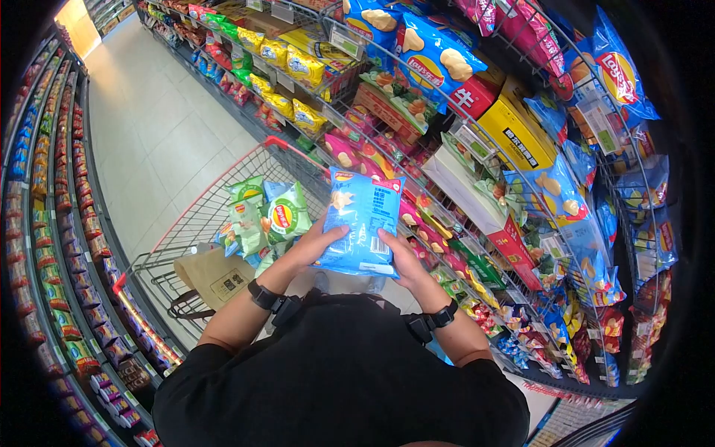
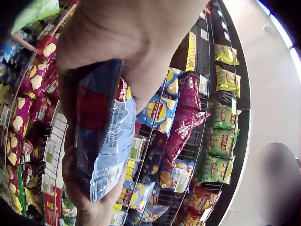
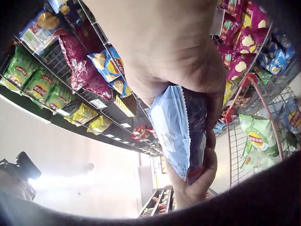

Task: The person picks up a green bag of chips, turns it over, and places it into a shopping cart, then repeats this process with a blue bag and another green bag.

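A light blue bag of chips (image 1: 361,212) is held in front of the chest, its printed back with a barcode turned up. My left hand (image 1: 316,244) grips its left side, the thumb lying over the face. On the opposite edge my right hand (image 1: 404,257) holds it, thumb on top beside the barcode. In the left wrist view the bag (image 2: 113,150) shows edge-on between both hands, fingers wrapped behind it. The right wrist view has the bag (image 3: 171,127) with its crimped seam toward the camera; the fingers curl around its far side.
A wire shopping cart with a red rim (image 1: 279,141) stands ahead to the left, holding green chip bags (image 1: 287,212) and a brown paper bag (image 1: 216,274). Wire racks with blue Lay's bags (image 1: 439,59) rise close on the right. Another snack shelf (image 1: 56,246) lines the left.
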Tool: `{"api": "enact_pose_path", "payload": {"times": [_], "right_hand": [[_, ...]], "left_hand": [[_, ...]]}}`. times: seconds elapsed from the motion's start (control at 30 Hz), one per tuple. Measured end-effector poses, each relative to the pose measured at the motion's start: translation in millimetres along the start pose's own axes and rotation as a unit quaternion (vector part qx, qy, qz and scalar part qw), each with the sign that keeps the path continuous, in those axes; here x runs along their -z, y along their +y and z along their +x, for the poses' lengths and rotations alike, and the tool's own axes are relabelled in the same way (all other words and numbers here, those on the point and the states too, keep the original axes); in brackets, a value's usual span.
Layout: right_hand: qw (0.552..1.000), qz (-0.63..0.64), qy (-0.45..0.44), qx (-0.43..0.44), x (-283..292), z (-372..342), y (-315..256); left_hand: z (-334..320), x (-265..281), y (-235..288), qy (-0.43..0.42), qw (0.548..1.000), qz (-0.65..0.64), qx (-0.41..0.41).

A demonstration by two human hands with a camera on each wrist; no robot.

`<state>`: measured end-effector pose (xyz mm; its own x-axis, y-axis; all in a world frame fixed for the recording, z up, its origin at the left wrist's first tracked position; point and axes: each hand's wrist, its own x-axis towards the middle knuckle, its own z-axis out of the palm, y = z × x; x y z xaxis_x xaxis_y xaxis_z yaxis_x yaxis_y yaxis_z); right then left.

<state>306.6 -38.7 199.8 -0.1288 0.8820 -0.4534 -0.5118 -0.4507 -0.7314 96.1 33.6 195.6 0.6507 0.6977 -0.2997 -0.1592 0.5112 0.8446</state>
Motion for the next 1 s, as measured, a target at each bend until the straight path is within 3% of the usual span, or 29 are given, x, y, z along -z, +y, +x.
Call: {"api": "enact_pose_path", "payload": {"times": [0.3,0.5,0.63,0.73,0.83,0.97,1.0], "right_hand": [[1.000,-0.009,0.000,-0.010,0,8,0],[0.999,-0.036,0.013,0.006,-3,6,3],[0.995,-0.088,0.041,0.015,5,10,11],[0.989,-0.132,0.060,0.035,16,8,5],[0.993,-0.110,0.023,0.024,23,1,-10],[0.995,-0.094,0.007,0.036,44,-13,-21],[0.996,-0.084,0.005,0.038,49,-17,-22]], "left_hand": [[-5,-1,12,0.015,1.000,-0.012,0.021],[2,14,-11,0.043,0.999,0.010,0.020],[-2,35,-9,0.082,0.992,0.091,-0.043],[0,106,-41,0.214,0.911,0.338,-0.099],[-36,124,-7,0.294,0.855,0.414,-0.105],[-62,155,-20,0.392,0.690,0.599,-0.105],[-64,158,-30,0.408,0.683,0.600,-0.081]]}}
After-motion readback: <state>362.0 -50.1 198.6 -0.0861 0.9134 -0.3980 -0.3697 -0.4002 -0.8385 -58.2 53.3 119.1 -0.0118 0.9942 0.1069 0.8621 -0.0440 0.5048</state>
